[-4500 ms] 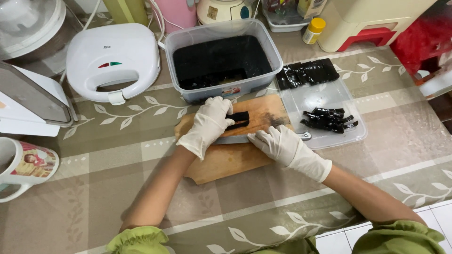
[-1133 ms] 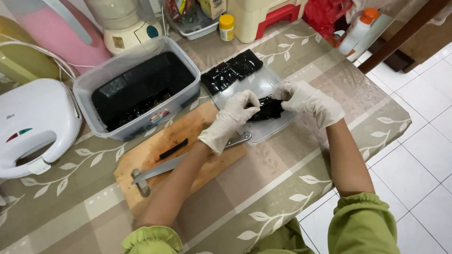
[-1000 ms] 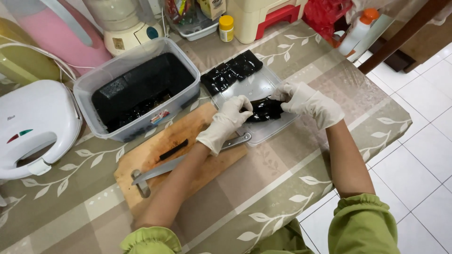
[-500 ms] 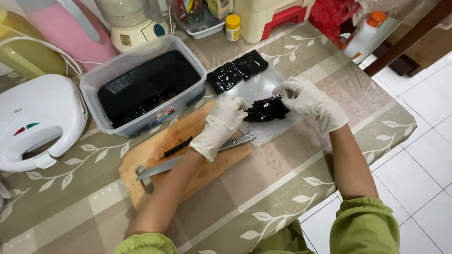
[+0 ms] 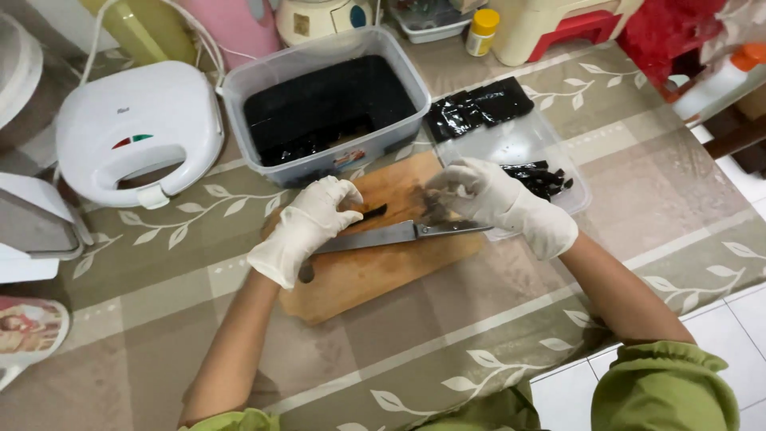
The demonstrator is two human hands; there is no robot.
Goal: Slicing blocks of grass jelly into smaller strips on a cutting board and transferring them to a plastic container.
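While the gloved left hand (image 5: pixel 307 227) pinches a small black strip (image 5: pixel 372 212) on the wooden cutting board (image 5: pixel 359 271), the gloved right hand (image 5: pixel 499 203) curls loosely over the knife (image 5: pixel 399 235) lying there. Beyond sits a clear tub (image 5: pixel 327 104) of dark jelly.

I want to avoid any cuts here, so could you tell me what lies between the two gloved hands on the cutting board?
In the head view, a knife lies flat on the cutting board between the left hand and right hand.
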